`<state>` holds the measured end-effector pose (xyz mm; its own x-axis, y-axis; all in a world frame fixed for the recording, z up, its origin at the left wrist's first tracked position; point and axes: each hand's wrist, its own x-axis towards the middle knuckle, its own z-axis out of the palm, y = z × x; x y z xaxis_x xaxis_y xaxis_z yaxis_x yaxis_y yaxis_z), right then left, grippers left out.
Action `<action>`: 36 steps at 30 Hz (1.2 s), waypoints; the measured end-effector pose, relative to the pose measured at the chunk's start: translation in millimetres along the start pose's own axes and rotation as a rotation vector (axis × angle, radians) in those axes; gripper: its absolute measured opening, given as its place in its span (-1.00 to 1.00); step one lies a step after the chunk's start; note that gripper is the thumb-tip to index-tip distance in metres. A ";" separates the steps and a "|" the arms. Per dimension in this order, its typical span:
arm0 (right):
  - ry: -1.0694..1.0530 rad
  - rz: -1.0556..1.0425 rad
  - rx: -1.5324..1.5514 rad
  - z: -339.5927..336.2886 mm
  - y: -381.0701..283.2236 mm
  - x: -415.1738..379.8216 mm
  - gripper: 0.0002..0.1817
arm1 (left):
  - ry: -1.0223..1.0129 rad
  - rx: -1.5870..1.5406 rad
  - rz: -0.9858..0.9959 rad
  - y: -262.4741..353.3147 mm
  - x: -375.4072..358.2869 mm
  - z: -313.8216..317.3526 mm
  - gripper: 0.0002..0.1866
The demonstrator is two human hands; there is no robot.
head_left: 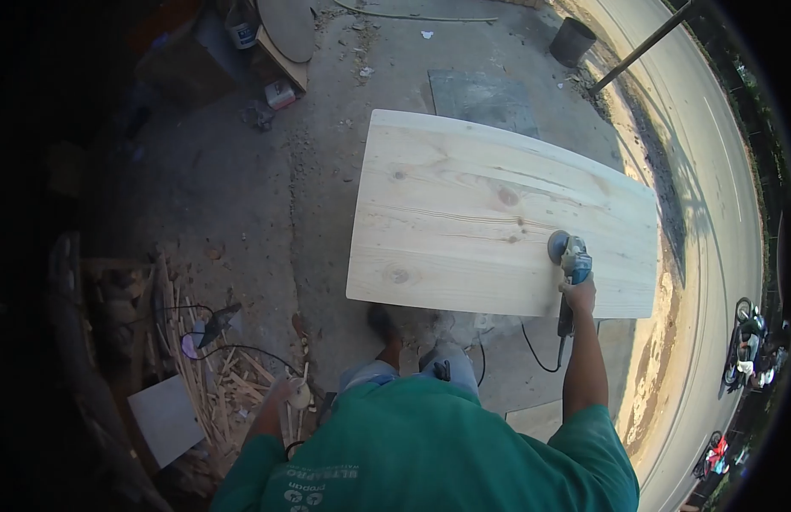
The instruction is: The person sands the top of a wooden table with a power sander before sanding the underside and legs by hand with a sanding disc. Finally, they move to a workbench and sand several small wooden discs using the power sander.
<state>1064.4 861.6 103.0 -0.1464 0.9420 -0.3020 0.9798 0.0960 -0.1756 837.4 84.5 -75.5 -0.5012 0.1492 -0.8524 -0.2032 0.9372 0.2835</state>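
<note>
My right hand (580, 295) is wrapped round the body of a blue and grey angle grinder (575, 260). The tool's round disc (559, 247) lies over the face of a pale wooden board (464, 222), close to a pair of dark knots. Rounded corners and more knots show on this wide plank top. Away from the board, my left hand (284, 391) hangs low at my side, above scrap wood. A small round pale thing (301, 396) overlaps its fingertips, and the fingers are too blurred to tell whether they hold it.
A black power cord (539, 365) loops down from the grinder. Wood offcuts (233, 384) and a white panel (166, 421) lie at left. A flat grey sheet (481, 98) and a dark bucket (572, 41) are beyond the board. The road (711, 171) runs along the right, with parked motorcycles (744, 346).
</note>
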 end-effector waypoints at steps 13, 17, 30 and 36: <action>-0.147 -0.292 -0.015 56.9 -113.6 -116.6 -0.35 | 0.082 -0.118 0.247 91.5 23.5 -32.2 -0.59; -0.306 -0.707 -0.062 99.6 -181.3 -198.8 -0.33 | 0.143 -0.092 0.327 116.7 46.1 -31.3 -0.60; -0.068 -0.038 0.017 16.7 52.9 -132.1 -0.21 | -0.023 -0.086 0.160 4.1 68.1 -20.4 -0.60; 0.172 0.223 0.230 0.6 179.4 -3.6 -0.18 | -0.038 -0.237 0.163 27.3 47.7 -52.2 -0.61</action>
<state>1240.6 875.2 72.0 0.1116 0.9739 -0.1976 0.9257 -0.1741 -0.3357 764.1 100.7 -85.5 -0.5126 0.3078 -0.8015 -0.3155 0.8007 0.5093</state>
